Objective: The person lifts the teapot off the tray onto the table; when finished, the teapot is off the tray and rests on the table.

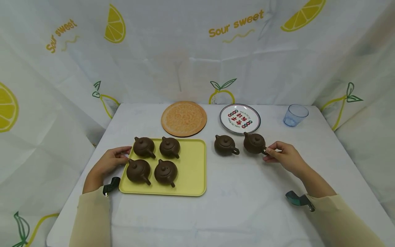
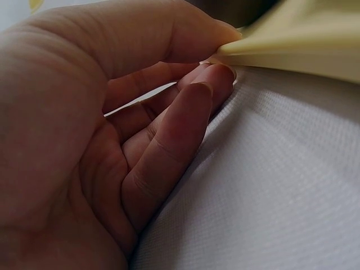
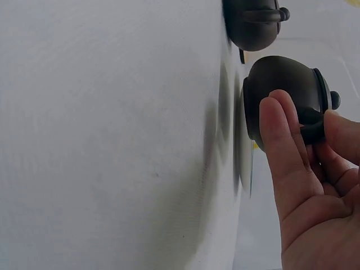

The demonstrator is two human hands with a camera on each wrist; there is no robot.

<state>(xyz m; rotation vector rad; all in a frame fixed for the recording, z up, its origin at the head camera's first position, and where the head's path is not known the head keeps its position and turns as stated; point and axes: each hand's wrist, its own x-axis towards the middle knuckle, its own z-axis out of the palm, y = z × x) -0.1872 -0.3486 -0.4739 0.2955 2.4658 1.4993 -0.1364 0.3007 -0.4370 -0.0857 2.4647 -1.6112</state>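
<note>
My right hand [image 1: 285, 157] pinches the handle of a dark brown clay teapot [image 1: 254, 143] between thumb and fingers. In the right wrist view this teapot [image 3: 281, 84] is held close over the table, its lid knob on the right. Beside it stands another such teapot [image 1: 225, 144], its handle pointing right. At the far left my left hand [image 1: 108, 164] grips the left rim of a yellow tray [image 1: 191, 168], thumb on the edge and fingers curled below it in the left wrist view. On the tray several matching teapots [image 1: 166, 172] stand in two rows, handles toward the lower right.
Behind the tray lies a round tan mat [image 1: 183, 118]. A white plate [image 1: 240, 118] with red lettering is just behind the two loose teapots. A clear blue glass [image 1: 295, 115] stands at the back right. White cloth printed with lemons [image 1: 172, 68] surrounds the white table [image 1: 234, 206].
</note>
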